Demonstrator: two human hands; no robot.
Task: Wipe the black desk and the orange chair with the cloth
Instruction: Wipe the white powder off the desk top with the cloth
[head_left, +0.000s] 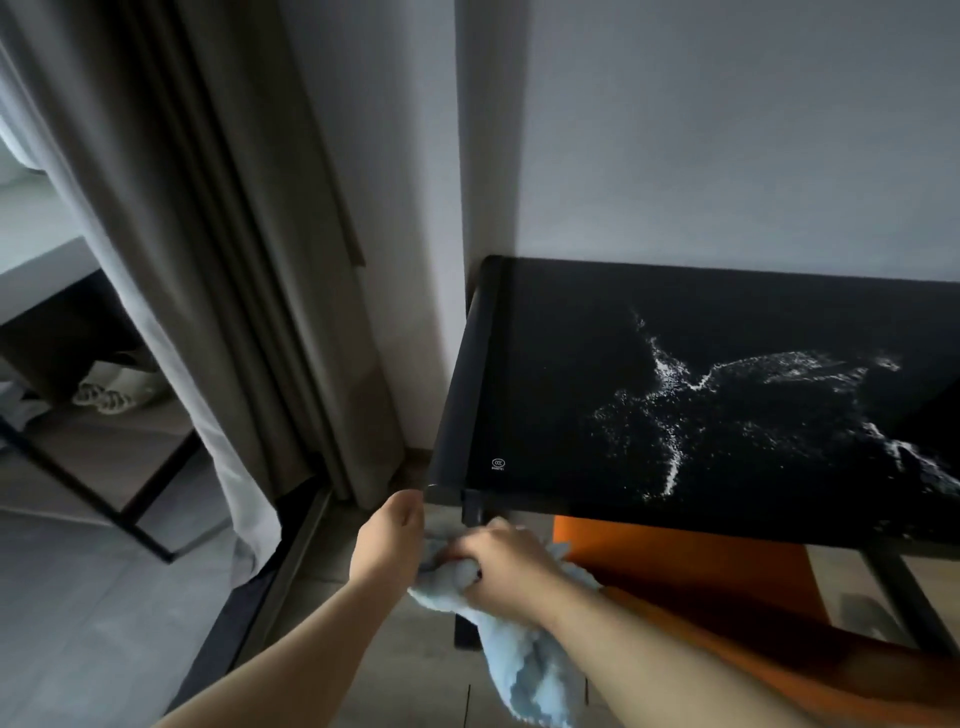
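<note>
1. The room is dim, with cool daylight entering from the left past the curtain (171, 249).
2. The black tabletop (571, 364) reads almost featureless; white specks on it catch the light.
3. Soft shadow darkens the wall (727, 130) corner above the tabletop's left edge.
4. Straight lines bow near the borders (wide-angle distortion).
5. Both hands look slightly soft; the lower edges smear.

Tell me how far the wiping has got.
Done: nothing visibly; white droplets and streaks cover the black desk. In hand: both hands, the left hand and right hand, grip the blue cloth below the desk's front corner. Left: the desk top, then the orange chair under it.
</note>
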